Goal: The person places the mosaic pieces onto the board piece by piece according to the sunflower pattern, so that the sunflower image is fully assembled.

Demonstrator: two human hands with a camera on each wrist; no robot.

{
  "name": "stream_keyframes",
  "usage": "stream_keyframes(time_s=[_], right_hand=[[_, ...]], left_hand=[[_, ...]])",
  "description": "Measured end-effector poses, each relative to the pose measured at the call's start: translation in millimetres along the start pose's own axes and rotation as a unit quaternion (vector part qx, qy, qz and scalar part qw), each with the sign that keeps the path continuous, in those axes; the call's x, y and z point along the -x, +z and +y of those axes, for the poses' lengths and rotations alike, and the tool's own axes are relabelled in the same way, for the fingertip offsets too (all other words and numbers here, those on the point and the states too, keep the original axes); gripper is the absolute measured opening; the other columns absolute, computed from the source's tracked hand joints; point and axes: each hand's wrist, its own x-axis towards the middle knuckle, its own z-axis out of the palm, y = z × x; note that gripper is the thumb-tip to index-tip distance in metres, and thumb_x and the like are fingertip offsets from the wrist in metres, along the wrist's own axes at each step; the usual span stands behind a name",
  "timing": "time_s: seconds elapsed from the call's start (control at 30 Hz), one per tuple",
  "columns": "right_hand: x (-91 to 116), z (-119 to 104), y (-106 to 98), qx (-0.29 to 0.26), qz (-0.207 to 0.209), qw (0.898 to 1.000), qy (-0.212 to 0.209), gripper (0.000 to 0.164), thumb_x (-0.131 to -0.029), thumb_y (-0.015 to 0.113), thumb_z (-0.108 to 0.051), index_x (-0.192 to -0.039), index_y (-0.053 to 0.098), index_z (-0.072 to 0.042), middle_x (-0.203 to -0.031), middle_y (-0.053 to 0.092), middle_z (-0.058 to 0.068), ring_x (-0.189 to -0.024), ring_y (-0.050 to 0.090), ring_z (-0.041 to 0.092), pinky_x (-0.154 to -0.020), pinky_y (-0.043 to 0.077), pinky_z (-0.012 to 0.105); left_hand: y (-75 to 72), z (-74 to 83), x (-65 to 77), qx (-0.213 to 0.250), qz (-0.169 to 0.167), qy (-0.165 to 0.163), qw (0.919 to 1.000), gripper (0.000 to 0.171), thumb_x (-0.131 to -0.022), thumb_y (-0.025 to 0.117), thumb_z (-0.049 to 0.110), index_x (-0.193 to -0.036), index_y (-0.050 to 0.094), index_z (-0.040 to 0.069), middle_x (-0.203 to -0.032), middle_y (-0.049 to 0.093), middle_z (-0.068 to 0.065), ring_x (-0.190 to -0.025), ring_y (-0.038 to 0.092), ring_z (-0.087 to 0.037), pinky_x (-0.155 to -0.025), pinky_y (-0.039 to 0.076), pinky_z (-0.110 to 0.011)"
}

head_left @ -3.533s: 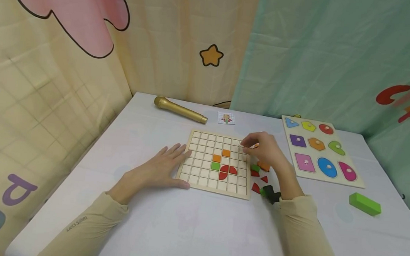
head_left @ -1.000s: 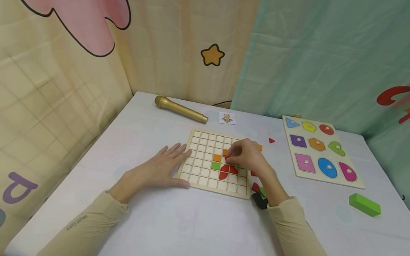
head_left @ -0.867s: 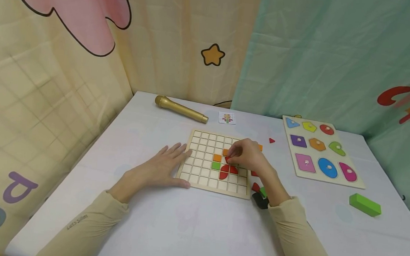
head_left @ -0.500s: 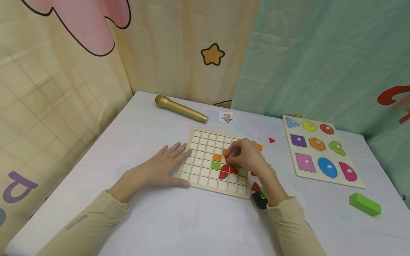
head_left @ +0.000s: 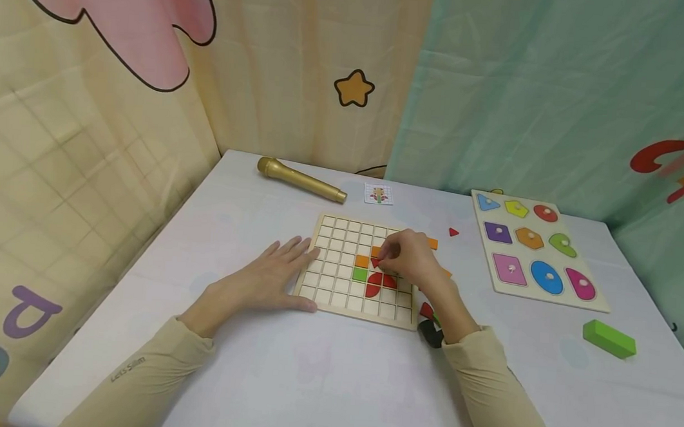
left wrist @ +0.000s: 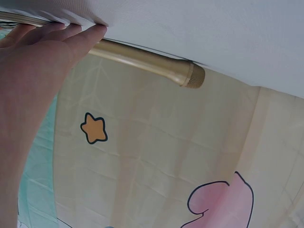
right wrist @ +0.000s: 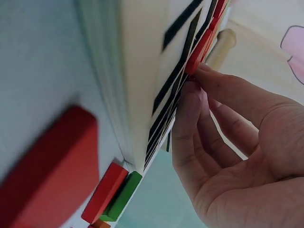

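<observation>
Passable across the tablecloth [head_left: 321,386] before the grid board [head_left: 340,256], between left sleeve [head_left: 157,365] and right sleeve [head_left: 495,383]. Blocked at the left edge by the left hand [head_left: 266,277], over the right half by the right hand [head_left: 413,261]. Cluttered beside the right edge by red piece [head_left: 426,310], black object [head_left: 430,334] and, apparently, more pieces [head_left: 446,272] under the wrist [head_left: 457,315]. Open between right sleeve and green block [head_left: 609,339].
</observation>
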Motion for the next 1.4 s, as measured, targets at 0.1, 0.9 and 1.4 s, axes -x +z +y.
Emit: stream_keyframes(time_s=[0.1,0.9,1.4], right_hand=[[1,0,-1,-0.003,0.003,1.000,-0.006,0.009,-0.087,0.086,-0.007,-0.088,0.077,-0.008,-0.082,0.072,0.004,-0.077,0.061,0.020,-0.071,0.053,0.031],[15,48,-66,0.049,-0.127,0.988,0.076,0.019,-0.084,0.089,-0.014,-0.096,0.078,-0.004,-0.084,0.070,0.006,-0.077,0.061,0.019,-0.070,0.053,0.028],[14,34,-66,0.001,-0.135,0.991,0.014,0.010,-0.093,0.079,-0.010,-0.102,0.079,-0.008,-0.088,0.072,0.006,-0.082,0.062,0.022,-0.074,0.055,0.031]], left_hand=[[-0.1,-0.6,0.0,0.001,0.001,0.003,1.0000,0.114,-0.088,0.067,0.076,-0.169,0.021,0.011,-0.177,0.014,-0.016,-0.164,0.009,-0.039,-0.132,0.009,-0.062],[-2.8,1.8,1.2,0.005,0.001,0.004,1.0000,0.113,-0.088,0.069,0.074,-0.169,0.022,0.009,-0.176,0.014,-0.017,-0.164,0.009,-0.040,-0.131,0.010,-0.063],[-3.4,2.5,1.4,0.004,0.002,0.004,1.0000,0.114,-0.088,0.069,0.074,-0.169,0.022,0.009,-0.176,0.015,-0.018,-0.164,0.010,-0.040,-0.131,0.010,-0.064]])
